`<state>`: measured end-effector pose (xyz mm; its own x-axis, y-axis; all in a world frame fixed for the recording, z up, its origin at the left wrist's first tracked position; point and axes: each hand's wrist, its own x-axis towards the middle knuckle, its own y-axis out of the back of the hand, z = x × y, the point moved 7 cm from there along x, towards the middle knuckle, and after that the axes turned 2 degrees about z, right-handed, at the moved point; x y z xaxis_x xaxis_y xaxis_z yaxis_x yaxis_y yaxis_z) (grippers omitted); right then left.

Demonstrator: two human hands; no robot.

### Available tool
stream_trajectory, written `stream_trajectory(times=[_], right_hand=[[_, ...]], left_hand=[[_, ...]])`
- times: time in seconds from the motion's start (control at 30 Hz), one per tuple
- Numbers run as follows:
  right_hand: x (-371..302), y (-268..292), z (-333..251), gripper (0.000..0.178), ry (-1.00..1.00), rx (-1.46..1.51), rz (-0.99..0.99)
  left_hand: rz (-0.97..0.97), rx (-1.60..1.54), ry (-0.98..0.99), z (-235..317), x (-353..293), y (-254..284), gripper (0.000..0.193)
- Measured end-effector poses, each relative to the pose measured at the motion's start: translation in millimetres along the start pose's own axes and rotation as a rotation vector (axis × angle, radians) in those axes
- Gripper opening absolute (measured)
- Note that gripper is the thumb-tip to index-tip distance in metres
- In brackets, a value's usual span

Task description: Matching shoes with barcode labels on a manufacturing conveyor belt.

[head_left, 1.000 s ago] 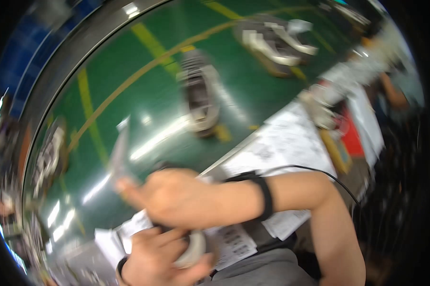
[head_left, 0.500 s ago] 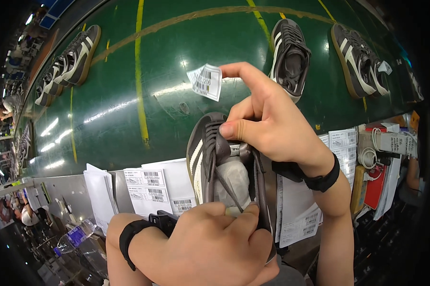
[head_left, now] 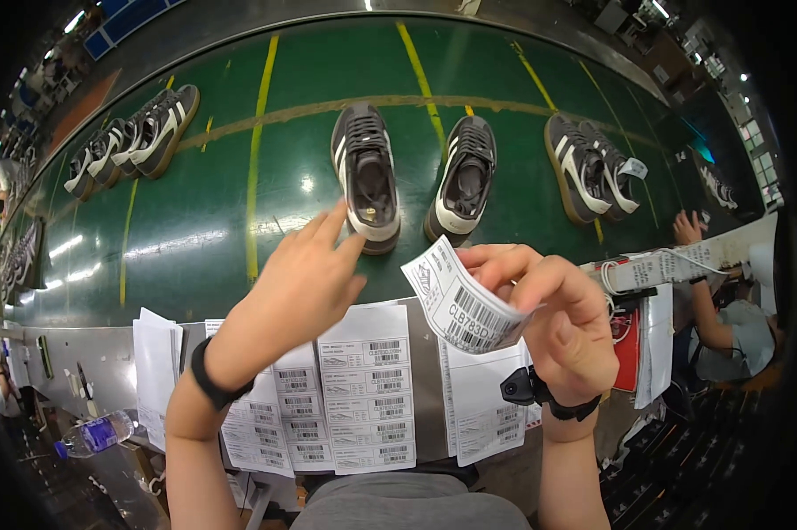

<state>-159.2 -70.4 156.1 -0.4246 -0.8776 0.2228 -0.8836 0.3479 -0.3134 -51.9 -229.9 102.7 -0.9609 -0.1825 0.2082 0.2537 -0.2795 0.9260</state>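
Observation:
My left hand [head_left: 301,269] is open, its fingers stretched toward the heel of a dark grey sneaker [head_left: 364,141] with white stripes. Whether the fingertips touch that heel I cannot tell. The sneaker stands upright on the green work surface [head_left: 301,159], toe pointing away. Its matching sneaker [head_left: 472,146] stands just to the right, apart from it. Between thumb and fingers, my right hand [head_left: 562,309] holds a curled white barcode label [head_left: 465,305] in front of this second shoe.
White label sheets [head_left: 368,389] lie on the grey ledge nearest me, with more sheets [head_left: 482,406] at right. Farther right, another pair of sneakers [head_left: 580,168] carries a white tag; several stand at left [head_left: 164,132]. A bottle [head_left: 98,433] lies lower left. Another person's hand [head_left: 688,228] shows at right.
The sneaker went from near my body onto the green surface, beside its mate. My left hand has let go of it and moved forward. My right hand drew the label back, nearer me.

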Motion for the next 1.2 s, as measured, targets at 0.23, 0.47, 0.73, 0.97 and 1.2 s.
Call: stream_trajectory(times=[0.23,0.47,0.73,0.97,1.2], right_hand=[[57,67,0,0.03,0.292,0.311,-0.196],[86,264,108,0.058,-0.049,-0.781,0.699],[47,166,48,0.085,0.002,-1.253,0.765],[-34,-53,52,0.048,-0.017,-1.042,-0.164],[-119,-109,125,0.051,-0.043,-1.466,-0.525]], left_hand=[[0.425,-1.473,-0.33,125,-98,145,0.001],[0.592,-1.809,-0.752,171,-134,159,0.036],[0.716,-1.417,-0.589,176,-124,137,0.019],[0.492,-0.894,-0.276,51,-69,133,0.035],[0.157,0.398,0.691,-320,-28,57,0.092]])
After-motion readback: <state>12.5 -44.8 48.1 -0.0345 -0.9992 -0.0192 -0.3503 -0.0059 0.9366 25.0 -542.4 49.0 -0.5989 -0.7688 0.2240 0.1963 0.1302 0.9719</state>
